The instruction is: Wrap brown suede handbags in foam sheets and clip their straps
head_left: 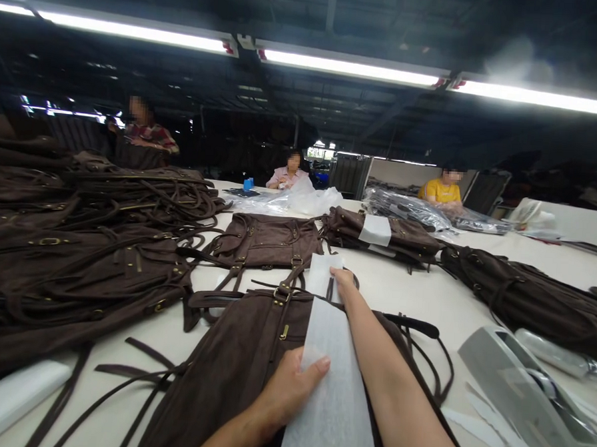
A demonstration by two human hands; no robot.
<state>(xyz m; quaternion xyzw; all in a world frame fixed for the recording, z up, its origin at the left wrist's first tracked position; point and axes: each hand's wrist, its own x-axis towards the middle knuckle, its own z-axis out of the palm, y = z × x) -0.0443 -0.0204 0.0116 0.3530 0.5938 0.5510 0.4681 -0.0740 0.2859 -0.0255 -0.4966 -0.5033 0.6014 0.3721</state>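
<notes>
A dark brown bag with straps and brass-coloured fittings lies in front of me. Along it runs a long white strip of thin paper, its far end passing over the bag's far edge. My right hand pinches the strip near that far end, arm stretched out across the bag. Closer to me, my left hand grips the strip's left edge, thumb on top and the other fingers partly hidden under it. Just beyond lies another brown bag with buckled straps.
Brown bags are piled on the left. A bag wrapped with a white band lies ahead; another bag is on the right. A grey tape dispenser stands near right. Clear plastic lies farther back, where several people sit or stand.
</notes>
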